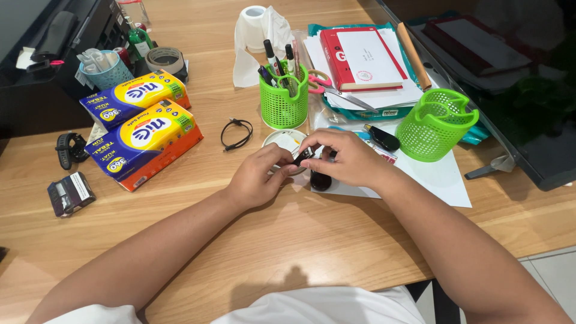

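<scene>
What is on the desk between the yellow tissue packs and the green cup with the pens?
In the head view, a small black looped cable lies on the bare wood between the tissue packs and the green pen cup.

Two rectangular tissue packs [142, 120] in blue, yellow and orange are lying side by side on the worktop's [312, 234] left part, touching each other. A small dark wrapped packet [70, 193] with a white label is sitting near the left edge, below them. A red book [359, 59] bearing a white rectangular label is resting on papers at the back, and a dark screen [516, 78] is standing along the right edge.
</scene>
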